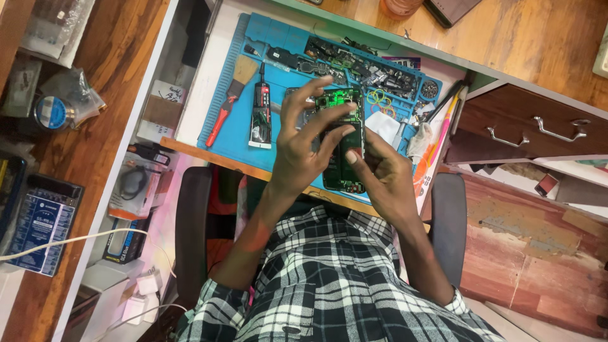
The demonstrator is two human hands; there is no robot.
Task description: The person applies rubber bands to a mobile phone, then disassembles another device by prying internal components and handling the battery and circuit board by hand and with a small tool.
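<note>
Opened black smartphone with exposed green circuit board (341, 142), held above blue silicone repair mat (231, 136); left hand (304, 149) gripping its edge, right hand (383, 174) pinching lower side. Best kept level, fingertips clear of board, grip firm.

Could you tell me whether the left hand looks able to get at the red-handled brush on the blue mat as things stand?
Probably yes, once freed. The brush lies uncovered on the blue mat, on the left hand's side, with only a tube between, but that hand is busy holding the opened phone.
</note>
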